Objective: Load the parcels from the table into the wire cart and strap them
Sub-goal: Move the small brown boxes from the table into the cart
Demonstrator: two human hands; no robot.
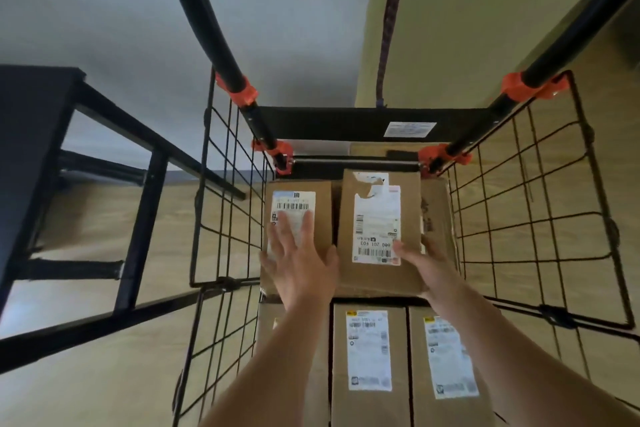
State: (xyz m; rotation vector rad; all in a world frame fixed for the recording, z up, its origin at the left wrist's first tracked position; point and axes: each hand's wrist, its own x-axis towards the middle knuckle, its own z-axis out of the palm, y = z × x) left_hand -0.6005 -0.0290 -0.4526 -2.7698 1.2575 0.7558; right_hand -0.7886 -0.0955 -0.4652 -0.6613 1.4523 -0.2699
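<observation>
Several brown cardboard parcels with white labels lie inside the black wire cart (228,205). My left hand (298,260) lies flat, fingers spread, on the far left parcel (320,194). The taller middle parcel (377,274) stands beside it; my right hand (427,262) holds its near right edge, thumb on top by the label. Two more parcels, one (369,402) in the middle and one (450,406) on the right, lie nearer to me. A dark braided strap (389,21) hangs from above down to the cart's back bar.
The cart's black handle tubes (207,28) with orange clamps (244,89) rise on both sides. A black table (31,135) stands to the left on the wooden floor. A pale wall lies behind.
</observation>
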